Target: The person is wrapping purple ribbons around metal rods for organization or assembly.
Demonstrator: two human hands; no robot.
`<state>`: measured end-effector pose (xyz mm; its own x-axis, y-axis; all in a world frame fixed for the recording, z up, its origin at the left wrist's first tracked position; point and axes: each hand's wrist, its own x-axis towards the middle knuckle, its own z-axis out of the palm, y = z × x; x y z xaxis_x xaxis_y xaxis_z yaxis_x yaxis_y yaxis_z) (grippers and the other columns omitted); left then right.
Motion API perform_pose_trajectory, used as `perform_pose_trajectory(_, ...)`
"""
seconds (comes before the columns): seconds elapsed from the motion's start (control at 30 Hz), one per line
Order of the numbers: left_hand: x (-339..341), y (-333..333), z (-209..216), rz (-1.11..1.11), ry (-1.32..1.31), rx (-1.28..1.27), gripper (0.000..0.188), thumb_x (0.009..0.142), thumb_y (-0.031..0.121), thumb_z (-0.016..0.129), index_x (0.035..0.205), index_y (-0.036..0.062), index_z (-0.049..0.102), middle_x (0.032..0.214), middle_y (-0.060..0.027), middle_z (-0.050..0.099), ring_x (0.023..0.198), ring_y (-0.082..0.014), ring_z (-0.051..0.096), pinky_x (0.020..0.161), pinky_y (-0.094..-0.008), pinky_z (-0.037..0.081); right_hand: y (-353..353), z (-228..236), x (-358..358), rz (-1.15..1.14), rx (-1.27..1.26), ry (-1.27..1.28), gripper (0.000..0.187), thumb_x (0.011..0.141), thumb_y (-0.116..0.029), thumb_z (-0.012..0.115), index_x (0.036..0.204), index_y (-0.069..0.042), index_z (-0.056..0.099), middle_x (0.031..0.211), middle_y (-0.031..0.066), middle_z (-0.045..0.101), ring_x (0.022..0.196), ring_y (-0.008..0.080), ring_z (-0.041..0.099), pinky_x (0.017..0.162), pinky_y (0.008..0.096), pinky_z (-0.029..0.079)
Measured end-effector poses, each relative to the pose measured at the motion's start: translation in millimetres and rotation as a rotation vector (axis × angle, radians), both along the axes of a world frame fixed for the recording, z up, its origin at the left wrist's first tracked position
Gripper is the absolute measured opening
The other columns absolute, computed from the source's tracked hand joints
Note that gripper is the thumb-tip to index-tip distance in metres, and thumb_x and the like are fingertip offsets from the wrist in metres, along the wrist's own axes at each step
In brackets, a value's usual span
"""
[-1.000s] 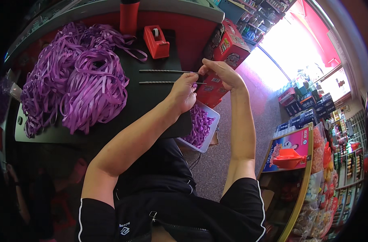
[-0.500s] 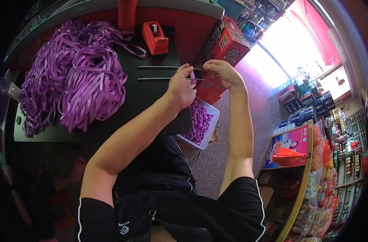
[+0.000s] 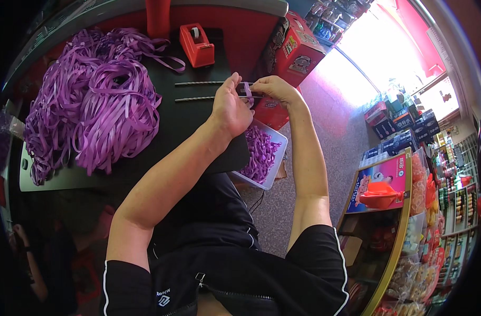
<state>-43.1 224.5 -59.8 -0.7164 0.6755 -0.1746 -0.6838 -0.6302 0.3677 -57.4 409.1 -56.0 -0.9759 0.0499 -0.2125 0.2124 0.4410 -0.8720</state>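
Two thin twisted metal rods (image 3: 198,99) stick out side by side past the right edge of the black tabletop. A short length of purple ribbon (image 3: 247,90) wraps across both rods near their right ends. My right hand (image 3: 278,90) pinches at this ribbon with thumb and fingertips, from the right. Just left of the ribbon, my left hand (image 3: 231,109) stands beside the rods with its fingers stretched out and partly covers them. Below the hands, a white plastic bin (image 3: 275,171) holds many small purple ribbon pieces (image 3: 261,152).
A big heap of purple ribbon (image 3: 114,105) covers the left of the black table (image 3: 198,142). A red tape dispenser (image 3: 197,46) stands at the back. Red cartons (image 3: 298,50) are beyond the table's right edge. A glass display case (image 3: 375,237) stands at the right.
My left hand has straightened its fingers off the ribbon and turned more upright. My right hand has moved left to the ribbon, which now spans both rods.
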Motion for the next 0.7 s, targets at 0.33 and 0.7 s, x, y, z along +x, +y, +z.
perform_pose_trajectory(0.33, 0, 0, 0, -0.023, -0.009, 0.014, 0.044, 0.093, 0.047, 0.049, 0.128, 0.0226, 0.041, 0.143, -0.0272, 0.025, 0.137, -0.0378, 0.019, 0.111, -0.0531, -0.011, -9, 13, 6, -0.076, -0.009, 0.015, 0.023, 0.081, -0.027, 0.068, 0.082, -0.004, 0.070, 0.069, -0.0022, 0.058, 0.063, 0.0079, 0.049, 0.060, 0.0250, 0.039)
perform_pose_trajectory(0.7, -1, 1, 1, -0.021, 0.000, -0.001, 0.046, 0.093, 0.047, 0.049, 0.130, 0.0222, 0.039, 0.143, -0.0278, 0.025, 0.135, -0.0368, 0.023, 0.111, -0.0532, -0.011, -4, 3, 2, -0.063, 0.061, -0.011, 0.031, 0.079, -0.032, 0.071, 0.084, -0.001, 0.071, 0.075, 0.0008, 0.064, 0.070, 0.0085, 0.054, 0.065, 0.0259, 0.042)
